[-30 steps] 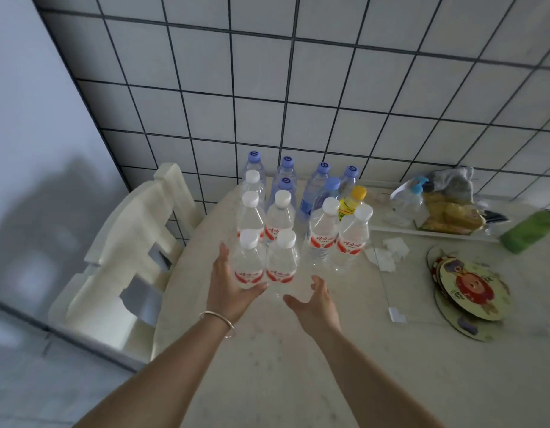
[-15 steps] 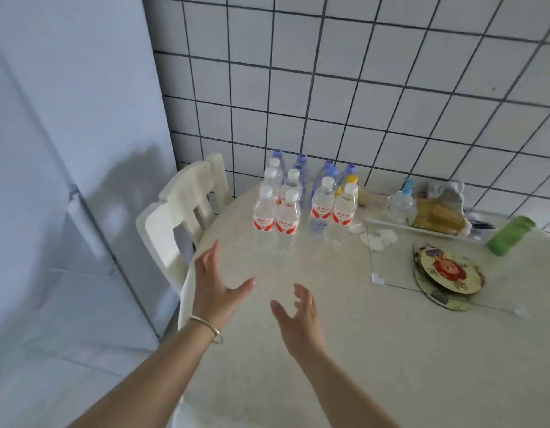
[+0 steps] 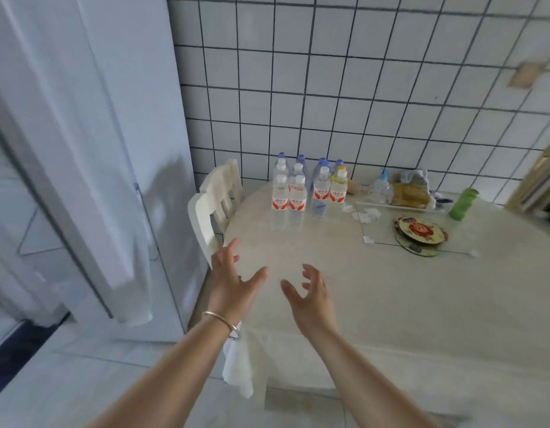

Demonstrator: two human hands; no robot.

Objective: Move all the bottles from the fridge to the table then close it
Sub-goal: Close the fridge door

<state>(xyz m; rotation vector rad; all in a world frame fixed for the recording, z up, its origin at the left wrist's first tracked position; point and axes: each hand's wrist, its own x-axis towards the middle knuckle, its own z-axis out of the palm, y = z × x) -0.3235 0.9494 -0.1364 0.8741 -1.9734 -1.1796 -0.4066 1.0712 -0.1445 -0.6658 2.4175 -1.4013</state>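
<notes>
As both empty hands (image 3: 267, 288) withdrew, bottles (image 3: 304, 193) stayed grouped.

Two empty hands, left (image 3: 233, 284) and right (image 3: 310, 299), four red-labelled white-capped bottles (image 3: 297, 200) in front, about four blue-capped bottles (image 3: 320, 168) behind at twelve o'clock, one yellow-capped bottle (image 3: 341, 171), one white chair (image 3: 211, 205), one green bottle (image 3: 462, 203) at two o'clock, one table (image 3: 391, 304).

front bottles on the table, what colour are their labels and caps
The front bottles have red-and-white labels and white caps, seen in the head view, the only one.
</notes>
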